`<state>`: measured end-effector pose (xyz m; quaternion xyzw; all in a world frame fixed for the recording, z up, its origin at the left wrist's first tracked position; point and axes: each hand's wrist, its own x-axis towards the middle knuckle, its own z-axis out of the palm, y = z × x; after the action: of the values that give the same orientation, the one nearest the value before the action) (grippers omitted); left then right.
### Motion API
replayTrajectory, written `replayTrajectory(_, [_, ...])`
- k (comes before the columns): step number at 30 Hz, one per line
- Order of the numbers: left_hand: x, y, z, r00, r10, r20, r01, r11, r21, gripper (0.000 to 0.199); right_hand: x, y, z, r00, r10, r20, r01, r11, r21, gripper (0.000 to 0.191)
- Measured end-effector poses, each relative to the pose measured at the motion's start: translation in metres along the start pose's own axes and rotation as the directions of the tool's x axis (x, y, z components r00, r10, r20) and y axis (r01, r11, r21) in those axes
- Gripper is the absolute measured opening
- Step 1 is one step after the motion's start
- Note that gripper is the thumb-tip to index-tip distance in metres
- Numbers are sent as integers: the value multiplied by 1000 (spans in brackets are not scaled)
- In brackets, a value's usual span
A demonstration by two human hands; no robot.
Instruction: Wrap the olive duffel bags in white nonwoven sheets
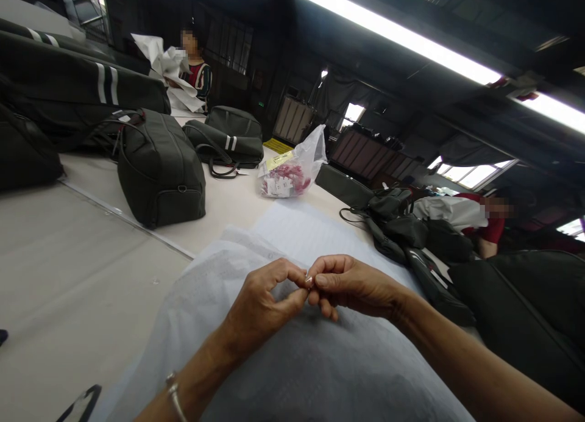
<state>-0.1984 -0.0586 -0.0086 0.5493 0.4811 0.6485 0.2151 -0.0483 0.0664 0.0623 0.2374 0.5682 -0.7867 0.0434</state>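
My left hand [269, 294] and my right hand [350, 285] meet fingertip to fingertip at the middle of the view. Both are closed in a pinch around a tiny shiny piece [309, 280], too small to make out. A bracelet circles my left wrist. Beneath the hands spreads thin white sheeting [219, 324], with a dark shape showing faintly through it. Beyond them stands a clear plastic bag [292, 175] of red items with labels.
Dark green bags [162, 166] stand at the left and back of the pale table [109, 275]; more dark bags [397, 221] lie along the right. One person [198, 77] stands at the back left, another [493, 227] leans in at the right.
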Motion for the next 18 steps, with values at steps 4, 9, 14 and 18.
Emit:
replayTrajectory(4, [1, 2, -2, 999, -43, 27, 43, 999, -7, 15, 1, 1, 0, 1000, -1, -5, 1, 1000, 1, 25])
replayTrajectory(9, [2, 4, -2, 998, -59, -6, 59, 998, 32, 12, 3, 4, 0, 1000, -2, -15, 3, 1000, 15, 25])
replayTrajectory(14, [0, 0, 2, 998, 17, -60, -5, 981, 193, 15, 3, 3, 3, 998, 4, -63, -6, 1000, -28, 30])
replayTrajectory(18, [-5, -12, 1, 973, 230, -31, -193, 876, 442, 18, 0, -4, 4, 977, 98, -190, -126, 982, -143, 36])
